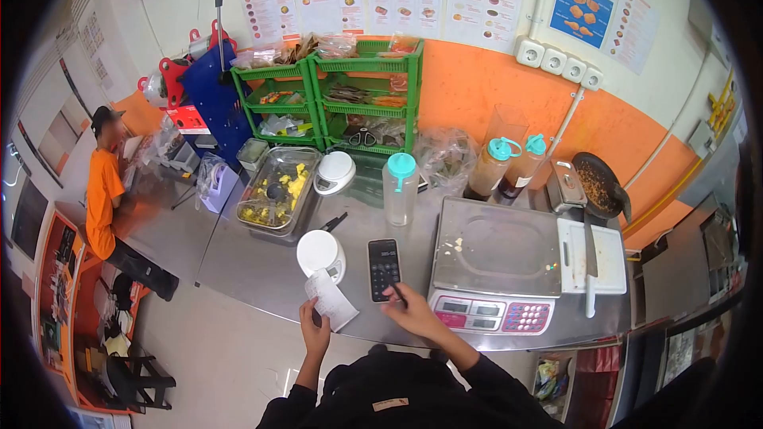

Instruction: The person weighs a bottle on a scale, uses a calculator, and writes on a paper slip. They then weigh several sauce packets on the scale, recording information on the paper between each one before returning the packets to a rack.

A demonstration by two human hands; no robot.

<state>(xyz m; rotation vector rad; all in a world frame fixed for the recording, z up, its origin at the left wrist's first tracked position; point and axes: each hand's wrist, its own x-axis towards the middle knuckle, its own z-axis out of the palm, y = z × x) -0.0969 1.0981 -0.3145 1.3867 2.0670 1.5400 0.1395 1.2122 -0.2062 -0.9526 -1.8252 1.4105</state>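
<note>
My left hand [315, 332] grips the lower left edge of a small white paper sheet [334, 307] with writing on it. The sheet's top overlaps a round white kitchen scale [320, 251]. A dark pen [400, 296] is held in my right hand [415, 318], whose fingers are at the lower right corner of a phone [385, 260]. On the phone's screen a calculator keypad shows; it lies flat on the steel table [366, 226]. Just to the right stands a large weighing scale [493, 258] with a pink keypad.
Behind are a knife [335, 222], a second small scale [335, 168], a glass dish of yellow pieces [270, 199], teal-lidded bottles [400, 191] and green racks [362, 103]. At right, another knife [590, 266] rests on a white board [610, 254] near a pan [596, 183]. A person in orange [103, 199] stands left.
</note>
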